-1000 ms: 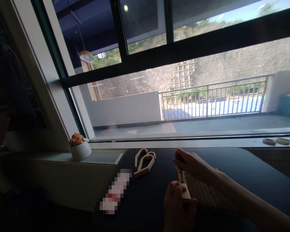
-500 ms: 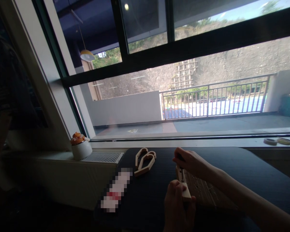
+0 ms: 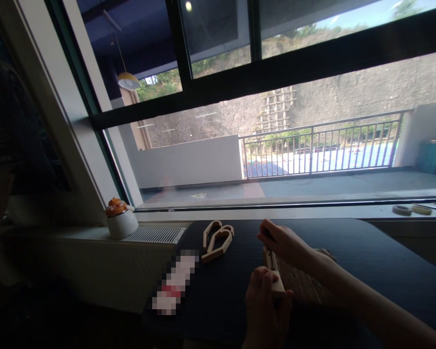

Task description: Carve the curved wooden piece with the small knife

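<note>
My left hand [image 3: 265,303] is closed around a pale wooden piece [image 3: 278,287], its thumb and fingers on either side of the near end. Just beyond it, my right hand [image 3: 281,242] is closed on a thin dark tool [image 3: 272,261]. The tool's shaft lies along the wooden piece, and its exact kind is too dark to tell. Under both hands sits a brown wooden board [image 3: 300,283], partly covered by my right forearm. To the left on the table lie two pale, bent wooden pieces [image 3: 218,242] with curved ends.
The dark table [image 3: 370,261] stands against the window sill [image 3: 189,214]. A blurred pink-and-white item [image 3: 176,283] lies at its left edge. A white pot with an orange top [image 3: 121,223] stands on the radiator cover [image 3: 160,235]. Tape rolls [image 3: 402,210] rest on the right sill.
The view has shifted slightly. My right forearm sits a little lower, so a far corner of the board shows above it. Both hands keep their grips.
</note>
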`<action>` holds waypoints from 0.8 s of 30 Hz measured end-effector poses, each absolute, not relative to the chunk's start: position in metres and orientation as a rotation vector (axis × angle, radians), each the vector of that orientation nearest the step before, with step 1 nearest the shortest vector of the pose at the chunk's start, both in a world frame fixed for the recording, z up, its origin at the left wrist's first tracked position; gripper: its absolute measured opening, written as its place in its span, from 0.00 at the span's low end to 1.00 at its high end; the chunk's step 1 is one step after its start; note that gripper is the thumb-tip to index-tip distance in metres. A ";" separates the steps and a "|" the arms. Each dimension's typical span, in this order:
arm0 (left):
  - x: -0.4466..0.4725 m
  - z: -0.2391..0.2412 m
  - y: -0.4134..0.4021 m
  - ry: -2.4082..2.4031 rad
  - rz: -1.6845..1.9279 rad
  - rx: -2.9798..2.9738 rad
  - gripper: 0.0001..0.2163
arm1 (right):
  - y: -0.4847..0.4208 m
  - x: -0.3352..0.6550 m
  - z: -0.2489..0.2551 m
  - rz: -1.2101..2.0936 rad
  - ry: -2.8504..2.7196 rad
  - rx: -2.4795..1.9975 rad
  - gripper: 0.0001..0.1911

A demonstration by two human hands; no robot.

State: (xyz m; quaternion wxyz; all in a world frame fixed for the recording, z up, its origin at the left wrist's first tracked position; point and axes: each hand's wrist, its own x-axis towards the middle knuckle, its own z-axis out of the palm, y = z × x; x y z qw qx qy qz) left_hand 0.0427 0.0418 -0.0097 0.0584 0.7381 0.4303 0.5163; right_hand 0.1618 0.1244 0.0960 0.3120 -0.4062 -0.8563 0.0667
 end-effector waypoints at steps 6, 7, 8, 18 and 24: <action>0.047 -0.010 0.043 1.338 1.602 2.252 0.08 | 0.116 0.168 0.110 0.171 -2.331 -1.168 0.12; 0.048 -0.010 0.043 1.338 1.609 2.248 0.09 | 0.116 0.170 0.111 0.155 -2.330 -1.183 0.13; 0.048 -0.010 0.043 1.337 1.614 2.243 0.09 | 0.116 0.170 0.112 0.125 -2.330 -1.196 0.13; 0.049 -0.006 0.040 1.356 1.604 2.231 0.09 | 0.112 0.173 0.117 -0.056 -2.363 -1.246 0.14; 0.049 -0.009 0.041 1.355 1.593 2.236 0.09 | 0.112 0.177 0.116 -0.076 -2.385 -1.186 0.13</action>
